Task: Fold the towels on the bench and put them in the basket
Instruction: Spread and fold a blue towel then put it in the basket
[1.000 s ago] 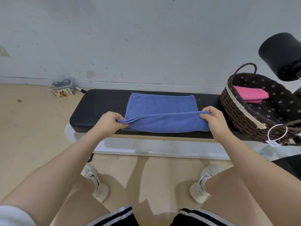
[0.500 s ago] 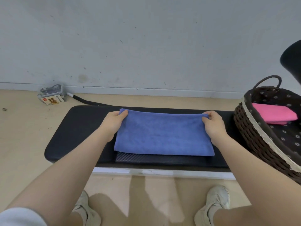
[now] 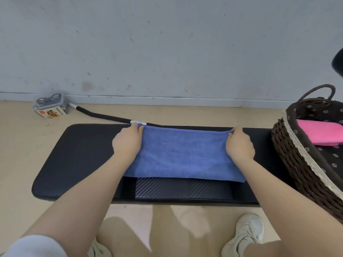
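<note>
A blue towel lies folded in half on the black bench, its fold along the near side. My left hand pinches the towel's far left corner. My right hand pinches the far right corner. Both corners are held down at the bench's far edge. A brown wicker basket stands at the right end of the bench, with a folded pink towel inside it.
A black-padded bar lies on the floor behind the bench. A small box and a clear case sit by the wall at the left. A dark round pad shows at the right edge. My shoes are below the bench.
My hands carried the towel's near edge up and over to the far edge, folding it in half. The camera has moved closer over the bench.
</note>
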### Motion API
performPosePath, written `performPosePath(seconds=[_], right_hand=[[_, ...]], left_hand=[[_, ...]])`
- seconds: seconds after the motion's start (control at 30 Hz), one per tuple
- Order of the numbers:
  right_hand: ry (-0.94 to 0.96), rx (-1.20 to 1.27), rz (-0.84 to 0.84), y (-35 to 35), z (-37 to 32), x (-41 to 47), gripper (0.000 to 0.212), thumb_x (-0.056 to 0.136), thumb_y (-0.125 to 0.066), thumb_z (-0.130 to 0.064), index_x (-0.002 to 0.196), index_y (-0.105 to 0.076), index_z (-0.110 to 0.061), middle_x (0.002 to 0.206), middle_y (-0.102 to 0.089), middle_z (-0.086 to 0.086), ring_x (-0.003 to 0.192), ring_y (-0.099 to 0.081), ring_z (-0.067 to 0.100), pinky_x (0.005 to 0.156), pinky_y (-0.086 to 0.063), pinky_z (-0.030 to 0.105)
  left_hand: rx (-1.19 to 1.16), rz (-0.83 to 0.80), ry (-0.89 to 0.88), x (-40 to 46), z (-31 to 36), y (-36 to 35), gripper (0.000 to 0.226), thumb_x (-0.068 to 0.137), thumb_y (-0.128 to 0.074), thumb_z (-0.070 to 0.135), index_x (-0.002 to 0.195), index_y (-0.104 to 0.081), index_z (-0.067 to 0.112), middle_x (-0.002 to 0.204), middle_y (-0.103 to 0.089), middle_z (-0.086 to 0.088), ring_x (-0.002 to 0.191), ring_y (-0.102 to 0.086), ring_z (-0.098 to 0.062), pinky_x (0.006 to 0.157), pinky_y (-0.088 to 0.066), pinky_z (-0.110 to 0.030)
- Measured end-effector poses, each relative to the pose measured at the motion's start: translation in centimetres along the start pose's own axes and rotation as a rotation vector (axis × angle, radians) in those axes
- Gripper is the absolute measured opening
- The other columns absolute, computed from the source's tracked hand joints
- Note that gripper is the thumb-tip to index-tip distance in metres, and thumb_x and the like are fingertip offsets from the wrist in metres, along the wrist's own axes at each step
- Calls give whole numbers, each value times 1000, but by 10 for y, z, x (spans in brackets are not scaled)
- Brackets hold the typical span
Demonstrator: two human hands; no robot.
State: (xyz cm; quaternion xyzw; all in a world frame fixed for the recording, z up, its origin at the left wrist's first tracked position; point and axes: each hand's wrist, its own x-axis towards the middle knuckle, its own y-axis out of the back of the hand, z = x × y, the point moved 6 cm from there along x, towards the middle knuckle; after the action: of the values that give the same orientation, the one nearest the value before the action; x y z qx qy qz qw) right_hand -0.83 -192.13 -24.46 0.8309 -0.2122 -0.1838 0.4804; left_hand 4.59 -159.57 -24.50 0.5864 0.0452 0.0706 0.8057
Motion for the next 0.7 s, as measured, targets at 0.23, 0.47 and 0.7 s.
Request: performPosePath(seconds=[0.23, 0.47, 0.7], right_hand=[[133, -188, 249, 19, -36, -26, 40, 90, -48, -11, 130, -43, -7, 136, -43, 18, 123, -40, 37, 101, -32, 44], [648, -30, -360, -72, -120, -102, 52, 101, -30, -34, 149, -19, -20, 159, -10, 0, 147, -7, 14, 118, -1, 36], [554, -406, -300, -62, -53, -77, 60, 98, -19, -53, 150, 3, -32, 159, 11, -5, 147, 10, 15, 118, 5, 37]], left_hand=[[87, 155, -372, -22, 35, 11, 43, 94, -46, 21, 134, -42, 4, 143, -40, -14, 125, -41, -34, 97, -34, -43], [-16, -276, -601, -53, 51, -34, 72, 87, -19, 50, 148, -18, 12, 157, -16, -3, 145, -14, -20, 119, -12, -35], [194, -290, -547, -64, 16, -29, 132, 41, 16, 95, 149, 5, 21, 158, 10, -1, 146, 7, -17, 117, 5, -34]])
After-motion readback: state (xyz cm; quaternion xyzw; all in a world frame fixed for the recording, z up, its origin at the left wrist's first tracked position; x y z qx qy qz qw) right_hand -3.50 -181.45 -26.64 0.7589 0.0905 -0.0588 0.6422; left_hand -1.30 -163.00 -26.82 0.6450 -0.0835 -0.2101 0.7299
